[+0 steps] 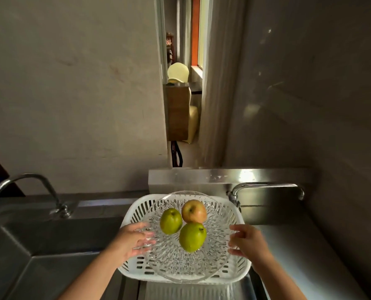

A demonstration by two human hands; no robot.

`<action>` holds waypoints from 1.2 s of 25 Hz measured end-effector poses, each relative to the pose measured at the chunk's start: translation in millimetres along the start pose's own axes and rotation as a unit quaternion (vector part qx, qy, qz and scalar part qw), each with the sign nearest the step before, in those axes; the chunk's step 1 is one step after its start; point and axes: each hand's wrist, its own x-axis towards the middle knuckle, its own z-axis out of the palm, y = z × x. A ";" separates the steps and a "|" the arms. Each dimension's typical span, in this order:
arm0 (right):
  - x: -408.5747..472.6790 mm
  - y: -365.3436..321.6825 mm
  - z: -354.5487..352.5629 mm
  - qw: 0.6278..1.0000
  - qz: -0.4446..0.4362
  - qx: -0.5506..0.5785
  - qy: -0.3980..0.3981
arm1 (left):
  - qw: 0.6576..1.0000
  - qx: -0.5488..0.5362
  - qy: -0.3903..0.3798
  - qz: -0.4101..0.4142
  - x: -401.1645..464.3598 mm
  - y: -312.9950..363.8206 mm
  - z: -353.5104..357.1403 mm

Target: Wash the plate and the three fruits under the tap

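Note:
A clear cut-glass plate [180, 263] sits over a white slotted plastic basket [134, 211] at the middle of the steel sink unit. On the plate lie three fruits: a green apple [171, 221] at the left, a second green apple [192, 237] at the front, and a red-yellow apple [194, 211] behind them. My left hand [132, 239] is at the plate's left rim, with its spread fingers under the glass edge. My right hand [247, 241] curls around the right rim. No water runs from either tap.
A curved steel tap [29, 180] stands at the back left above a deep steel basin [50, 234]. A second tap [266, 186] reaches out just behind the basket on the right. A steel counter [299, 256] runs along the right wall.

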 end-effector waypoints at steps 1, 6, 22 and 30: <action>4.3 2.1 1.3 1.000 0.002 -0.004 0.001 | 1.000 0.000 0.002 -0.003 3.5 -0.6 0.4; 19.8 8.3 8.3 1.000 0.016 -0.014 0.010 | 1.000 -0.003 0.011 -0.021 16.2 -3.7 -0.9; 26.1 15.4 15.0 0.997 0.040 -0.058 0.022 | 0.999 -0.003 0.014 -0.034 23.0 -9.1 -3.1; 6.6 5.6 4.1 0.981 -0.036 -0.176 0.072 | 0.995 0.092 0.037 0.009 -4.5 1.5 -8.7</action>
